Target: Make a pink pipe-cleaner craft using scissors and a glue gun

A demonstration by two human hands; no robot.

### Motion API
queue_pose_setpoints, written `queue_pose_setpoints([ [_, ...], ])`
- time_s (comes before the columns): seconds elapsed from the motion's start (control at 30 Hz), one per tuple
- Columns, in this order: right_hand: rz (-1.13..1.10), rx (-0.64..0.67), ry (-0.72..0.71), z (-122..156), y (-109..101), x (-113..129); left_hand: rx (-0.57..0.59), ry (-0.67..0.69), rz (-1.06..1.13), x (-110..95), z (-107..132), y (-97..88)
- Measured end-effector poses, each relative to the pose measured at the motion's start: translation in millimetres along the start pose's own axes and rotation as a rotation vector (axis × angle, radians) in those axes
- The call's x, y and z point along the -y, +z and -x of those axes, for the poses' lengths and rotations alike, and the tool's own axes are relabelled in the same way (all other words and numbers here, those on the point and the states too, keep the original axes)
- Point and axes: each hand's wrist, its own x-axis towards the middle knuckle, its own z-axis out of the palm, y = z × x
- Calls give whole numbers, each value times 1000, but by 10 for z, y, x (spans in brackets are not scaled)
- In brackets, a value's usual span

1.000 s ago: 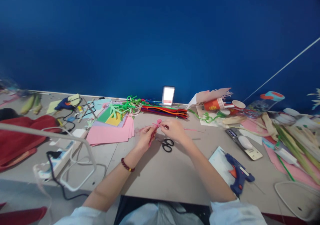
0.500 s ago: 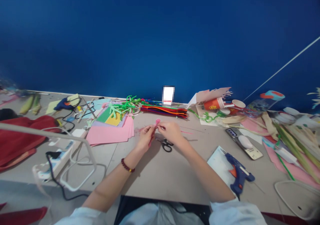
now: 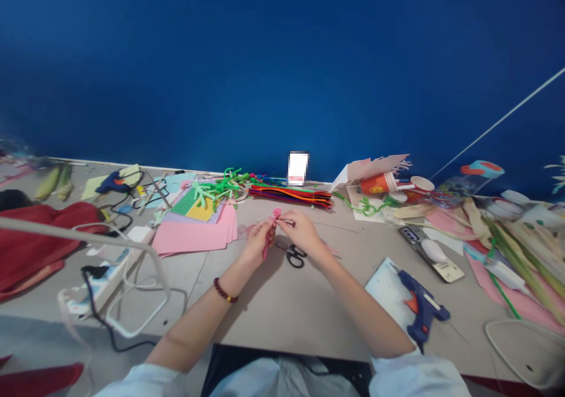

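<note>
My left hand [image 3: 258, 241] and my right hand [image 3: 303, 232] meet above the middle of the table, both pinching a pink pipe cleaner piece [image 3: 276, 213] with a small curled pink head. Its stem hangs down past my left fingers, and a thin pink end trails out beyond my right hand. Just below my hands, black-handled scissors [image 3: 295, 256] lie shut on the table, partly shaded and not touched. A dark red beaded bracelet [image 3: 223, 290] circles my left wrist.
Stacked pink and coloured paper [image 3: 194, 236] lies to the left, with green pipe cleaner shapes [image 3: 216, 189] and a bundle of multicoloured pipe cleaners [image 3: 289, 196] behind. A blue hot glue gun [image 3: 421, 307] rests at right. A power strip [image 3: 106, 282] with cords sits at left.
My hands have drawn slightly closer around the pink head, and the trailing pink end now dips lower beyond my right hand.
</note>
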Motion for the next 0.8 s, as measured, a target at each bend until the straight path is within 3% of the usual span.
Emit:
queue_pose_setpoints([
  [0.2, -273, -2, 9, -35, 45, -118, 7, -8, -11, -12, 9, 6],
  [0.8, -120, 75, -132, -39, -178, -39, 75, 142, -276, -4, 51, 20],
])
